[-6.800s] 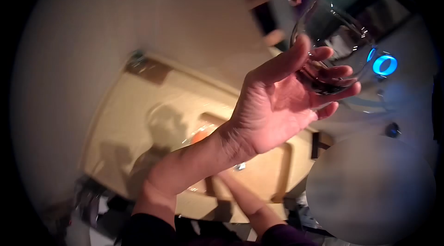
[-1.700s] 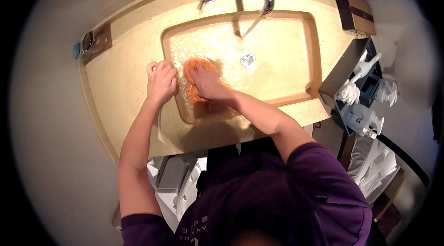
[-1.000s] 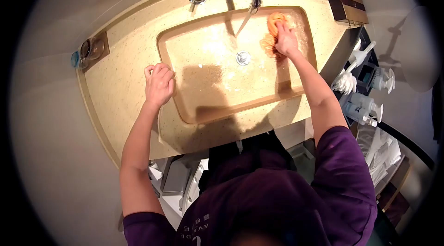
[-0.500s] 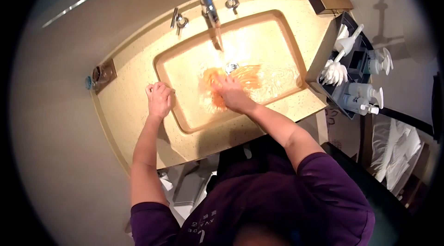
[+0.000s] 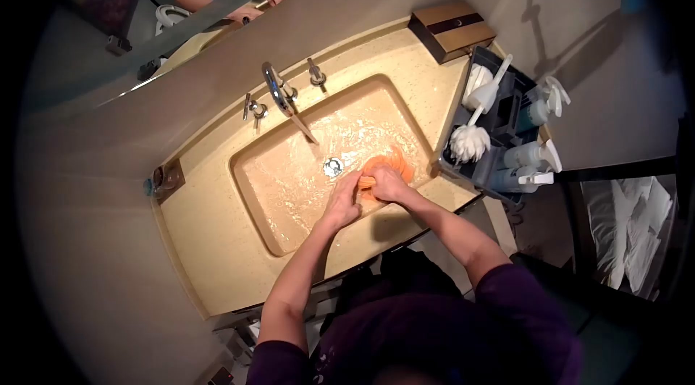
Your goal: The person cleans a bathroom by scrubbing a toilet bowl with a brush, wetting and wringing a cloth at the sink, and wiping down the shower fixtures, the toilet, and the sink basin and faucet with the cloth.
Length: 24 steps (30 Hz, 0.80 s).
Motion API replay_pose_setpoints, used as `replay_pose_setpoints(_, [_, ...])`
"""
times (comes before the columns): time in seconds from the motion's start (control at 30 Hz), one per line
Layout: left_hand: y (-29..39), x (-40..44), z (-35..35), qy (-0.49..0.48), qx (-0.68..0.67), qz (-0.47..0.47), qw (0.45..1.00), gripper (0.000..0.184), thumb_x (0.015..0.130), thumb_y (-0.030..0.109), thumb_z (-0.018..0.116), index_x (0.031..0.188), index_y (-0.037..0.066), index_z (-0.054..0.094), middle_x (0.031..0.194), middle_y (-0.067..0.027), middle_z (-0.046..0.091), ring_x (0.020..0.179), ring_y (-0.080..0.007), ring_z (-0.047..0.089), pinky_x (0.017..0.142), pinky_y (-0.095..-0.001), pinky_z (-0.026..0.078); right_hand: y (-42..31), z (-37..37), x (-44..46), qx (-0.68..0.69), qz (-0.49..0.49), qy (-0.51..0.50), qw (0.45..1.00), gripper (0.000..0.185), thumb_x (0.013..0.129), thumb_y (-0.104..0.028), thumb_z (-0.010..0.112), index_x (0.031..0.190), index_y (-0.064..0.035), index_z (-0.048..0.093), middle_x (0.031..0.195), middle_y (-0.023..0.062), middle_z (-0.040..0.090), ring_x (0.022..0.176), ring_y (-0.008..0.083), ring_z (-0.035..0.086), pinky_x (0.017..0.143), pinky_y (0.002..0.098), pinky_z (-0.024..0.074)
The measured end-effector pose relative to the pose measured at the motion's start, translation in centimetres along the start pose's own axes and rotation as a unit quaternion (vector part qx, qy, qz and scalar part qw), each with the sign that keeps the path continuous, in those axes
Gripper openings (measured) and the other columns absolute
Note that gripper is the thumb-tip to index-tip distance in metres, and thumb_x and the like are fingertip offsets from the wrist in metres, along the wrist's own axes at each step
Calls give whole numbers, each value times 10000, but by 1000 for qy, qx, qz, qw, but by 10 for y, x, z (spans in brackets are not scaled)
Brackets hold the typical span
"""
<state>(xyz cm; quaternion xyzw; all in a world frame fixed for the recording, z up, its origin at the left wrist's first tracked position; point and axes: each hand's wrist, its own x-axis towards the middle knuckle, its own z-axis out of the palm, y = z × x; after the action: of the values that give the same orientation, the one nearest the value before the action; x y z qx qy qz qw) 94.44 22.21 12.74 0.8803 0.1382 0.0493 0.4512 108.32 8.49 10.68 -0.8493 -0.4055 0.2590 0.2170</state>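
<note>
An orange cloth lies bunched in the water at the right front of the sink. My right hand is closed around its near part. Close beside it, my left hand has its fingers closed on the cloth's left end, and a strip of orange shows between the two hands. Water runs from the chrome faucet into the basin, whose surface is rippled. The round metal drain sits just left of the cloth, beyond my left hand's fingertips.
Faucet handles flank the spout. To the right stands a dark caddy holding white brushes and spray bottles. Behind it is a brown box. A small jar stands at the counter's left end, and a mirror hangs above.
My left hand has left the counter's left side and joined my right hand at the cloth. The cloth and right hand have shifted right in the basin. The view has turned and moved.
</note>
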Motion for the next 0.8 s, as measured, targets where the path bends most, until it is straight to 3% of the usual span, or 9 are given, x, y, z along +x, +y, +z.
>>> replay_pose_setpoints(0.07, [-1, 18, 13, -47, -88, 11, 995, 475, 722, 14, 670, 1190, 59, 606, 1236, -204, 608, 1214, -388, 551, 1037, -431, 452, 1, -19, -9, 122, -63, 44, 989, 325, 730, -28, 643, 1034, -62, 756, 1016, 184, 685, 1017, 382, 625, 918, 434, 496])
replay_pose_setpoints(0.17, [-12, 31, 8, -121, -11, -69, 990, 347, 717, 47, 704, 1047, 59, 598, 1196, -197, 622, 1179, -368, 571, 984, -429, 465, -1, -66, -26, 202, -103, -1, 974, 339, 723, -7, 620, 1034, -34, 754, 1015, 176, 694, 979, 364, 616, 929, 422, 492])
replay_pose_setpoints(0.37, [32, 8, -31, 7, -42, -127, 991, 236, 802, 131, 710, 973, 38, 577, 853, -174, 659, 795, -330, 661, 745, -423, 534, -2, -76, -32, 242, -70, -17, 968, 305, 812, -104, 673, 1104, -83, 760, 913, 207, 725, 901, 375, 642, 895, 439, 516])
replay_pose_setpoints(0.4, [33, 3, -34, 39, -41, -117, 992, 238, 805, 140, 708, 985, 43, 586, 857, -174, 661, 795, -326, 664, 743, -421, 535, -23, -95, -40, 254, -79, -29, 964, 389, 777, -70, 649, 1158, -62, 727, 998, 178, 696, 1036, 305, 617, 948, 395, 490])
replay_pose_setpoints(0.47, [35, -6, -42, 73, -47, -105, 991, 252, 801, 153, 711, 1003, 52, 600, 869, -176, 667, 802, -322, 669, 746, -415, 537, -13, -77, -34, 255, -104, -66, 959, 542, 757, -99, 709, 1296, -70, 662, 1093, 122, 691, 1041, 229, 636, 941, 354, 507])
replay_pose_setpoints(0.57, [49, -6, -60, 33, -39, -112, 992, 283, 773, 167, 737, 998, 56, 605, 885, -174, 681, 822, -322, 679, 760, -406, 543, -26, -76, -27, 473, -39, -182, 861, 460, 889, -205, 793, 1295, -33, 662, 1117, 41, 704, 966, 129, 640, 841, 287, 537])
replay_pose_setpoints(0.63, [50, -5, -66, 11, -30, -119, 992, 316, 760, 185, 749, 1010, 61, 602, 883, -181, 688, 843, -335, 689, 773, -421, 549, -25, -71, -14, 358, 32, -205, 910, 348, 872, -187, 796, 1175, -32, 726, 1052, 61, 722, 949, 140, 652, 817, 297, 536])
replay_pose_setpoints(0.73, [52, -6, -82, -83, 13, -132, 988, 429, 750, 260, 763, 1110, 81, 611, 996, -214, 708, 946, -397, 683, 837, -455, 542, -45, -85, -15, 232, -120, -11, 965, 180, 848, -145, 781, 975, -19, 766, 907, 109, 710, 831, 195, 677, 763, 315, 532])
replay_pose_setpoints(0.8, [31, -8, -77, -172, 50, -127, 976, 472, 752, 282, 761, 1158, 83, 624, 1034, -213, 710, 981, -394, 680, 854, -451, 537, -65, -102, -19, 218, -144, -3, 965, 159, 847, -132, 777, 959, -20, 764, 905, 108, 708, 815, 196, 676, 757, 315, 533])
